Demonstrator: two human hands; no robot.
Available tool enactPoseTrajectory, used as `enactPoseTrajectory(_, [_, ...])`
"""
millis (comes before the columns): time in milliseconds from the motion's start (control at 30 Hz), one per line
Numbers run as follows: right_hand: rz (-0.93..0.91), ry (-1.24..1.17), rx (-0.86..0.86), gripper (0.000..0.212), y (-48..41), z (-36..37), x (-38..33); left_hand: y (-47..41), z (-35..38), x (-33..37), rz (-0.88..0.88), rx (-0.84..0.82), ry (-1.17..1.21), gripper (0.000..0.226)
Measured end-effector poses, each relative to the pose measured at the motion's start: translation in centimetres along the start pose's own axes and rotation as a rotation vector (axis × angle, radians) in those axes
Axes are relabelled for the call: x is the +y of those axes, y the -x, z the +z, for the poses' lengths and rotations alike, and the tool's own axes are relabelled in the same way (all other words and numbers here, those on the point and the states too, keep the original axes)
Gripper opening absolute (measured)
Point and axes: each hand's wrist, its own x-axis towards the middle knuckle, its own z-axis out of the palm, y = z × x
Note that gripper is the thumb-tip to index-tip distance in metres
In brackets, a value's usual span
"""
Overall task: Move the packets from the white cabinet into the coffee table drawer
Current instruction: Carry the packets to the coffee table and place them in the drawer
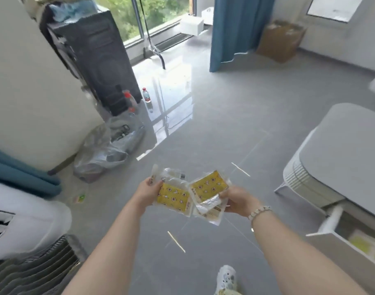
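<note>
My left hand [147, 193] grips a yellow patterned packet [173, 198] together with a clear packet behind it. Beside it my right hand [238, 201] pinches another yellow packet [210, 186] stacked on pale ones. Both hands are held out above the grey floor in mid room. At the right stands the grey-topped coffee table [342, 158], and its white drawer [340, 241] is pulled open with yellowish packets [363, 244] lying inside. The white cabinet [33, 92] stands at the left.
A crumpled plastic bag [105, 150] and two bottles [147, 95] sit on the floor by a black speaker [97, 60]. A blue curtain [235, 30] and a cardboard box [280, 40] are at the back. A white chair and ribbed grey item are at the lower left.
</note>
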Motion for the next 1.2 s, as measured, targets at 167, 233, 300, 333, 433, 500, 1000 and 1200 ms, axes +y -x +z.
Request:
enactPoseTrajectory(167, [-0.025, -0.197, 0.111, 0.029, 2.1, -9.5, 1.1, -0.2, 9.6, 5.5, 0.069, -0.119, -0.098, 0.016])
enactPoseTrajectory(233, [-0.029, -0.271, 0.139, 0.03, 3.0, -12.6, 1.9, 0.0, 13.1, 7.1, 0.074, -0.154, -0.129, 0.017])
enactPoseTrajectory(300, [-0.04, -0.331, 0.165, 0.03, 3.9, -15.6, 2.9, 0.3, 16.5, 8.6, 0.079, -0.204, -0.157, 0.02])
enactPoseTrajectory(333, [-0.044, -0.36, 0.182, 0.028, 4.3, -17.0, 3.3, 0.5, 18.1, 9.2, 0.089, -0.226, -0.171, 0.019])
enactPoseTrajectory(433, [-0.049, -0.454, 0.238, 0.024, 6.0, -20.8, 4.9, 1.0, 23.1, 10.8, 0.117, -0.287, -0.234, 0.019])
enactPoseTrajectory(500, [-0.061, -0.516, 0.257, 0.025, 7.2, -22.9, 6.1, 1.4, 26.2, 11.6, 0.125, -0.334, -0.261, 0.022])
enactPoseTrajectory(1000, [-0.105, -0.925, 0.609, 0.022, 13.9, -38.0, 16.0, 6.7, 51.7, 16.6, 0.27, -0.814, -0.579, 0.019])
enactPoseTrajectory(1200, [-0.102, -1.109, 0.695, 0.024, 16.3, -43.3, 18.6, 8.7, 60.6, 18.2, 0.268, -0.964, -0.677, 0.021])
